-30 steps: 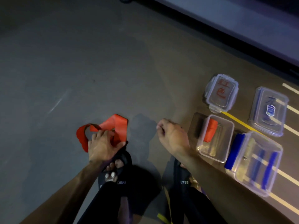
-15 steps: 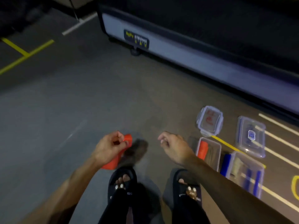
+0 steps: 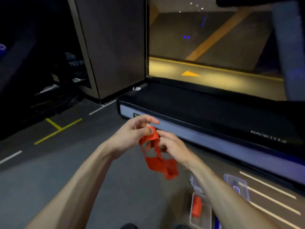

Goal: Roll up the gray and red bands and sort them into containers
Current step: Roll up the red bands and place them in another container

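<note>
A red band (image 3: 155,156) hangs in the air in front of me, twisted and drooping. My left hand (image 3: 132,134) pinches its top end between thumb and fingers. My right hand (image 3: 171,146) holds the band just below, fingers curled round it. Down on the floor at the lower right stands a clear container (image 3: 206,215) with a rolled red band (image 3: 196,207) inside. My right forearm covers part of the containers. No gray band shows.
A clear lid (image 3: 237,187) lies on the floor beyond my right forearm. A long treadmill base (image 3: 214,129) runs across ahead. A wall panel (image 3: 113,47) stands at the back left. Yellow and white floor lines mark the floor.
The red band came up off the floor in my left hand, and my right hand has taken hold of it too. The view tilted upward, away from the containers.
</note>
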`<state>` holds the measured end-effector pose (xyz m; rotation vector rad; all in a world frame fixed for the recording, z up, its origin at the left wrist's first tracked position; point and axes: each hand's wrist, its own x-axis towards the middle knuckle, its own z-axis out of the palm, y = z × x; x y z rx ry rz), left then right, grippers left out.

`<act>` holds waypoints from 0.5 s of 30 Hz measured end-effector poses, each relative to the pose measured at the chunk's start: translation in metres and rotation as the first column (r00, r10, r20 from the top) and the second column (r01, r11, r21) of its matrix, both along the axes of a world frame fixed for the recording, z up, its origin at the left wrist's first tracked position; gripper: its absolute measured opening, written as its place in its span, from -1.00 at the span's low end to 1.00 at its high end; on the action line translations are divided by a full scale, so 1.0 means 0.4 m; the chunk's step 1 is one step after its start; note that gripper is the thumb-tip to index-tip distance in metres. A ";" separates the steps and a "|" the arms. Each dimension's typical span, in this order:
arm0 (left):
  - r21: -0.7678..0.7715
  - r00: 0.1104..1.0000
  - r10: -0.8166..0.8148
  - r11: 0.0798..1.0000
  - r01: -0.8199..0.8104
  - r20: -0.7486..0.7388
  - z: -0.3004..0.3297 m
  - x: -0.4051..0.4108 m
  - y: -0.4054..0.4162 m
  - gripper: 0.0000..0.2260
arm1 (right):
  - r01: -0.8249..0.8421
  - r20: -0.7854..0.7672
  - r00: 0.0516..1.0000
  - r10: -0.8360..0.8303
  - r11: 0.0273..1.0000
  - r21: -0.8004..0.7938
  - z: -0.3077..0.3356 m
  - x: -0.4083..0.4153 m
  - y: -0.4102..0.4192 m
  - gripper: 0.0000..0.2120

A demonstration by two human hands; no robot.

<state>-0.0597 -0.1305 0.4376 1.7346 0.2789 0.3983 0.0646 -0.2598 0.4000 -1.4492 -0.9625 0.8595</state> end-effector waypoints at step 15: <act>-0.636 0.792 0.544 0.721 -0.274 0.276 0.008 -0.100 -0.031 -0.81 | -0.361 -0.221 0.918 0.329 0.925 -0.121 -0.089 -0.034 -0.125 -0.66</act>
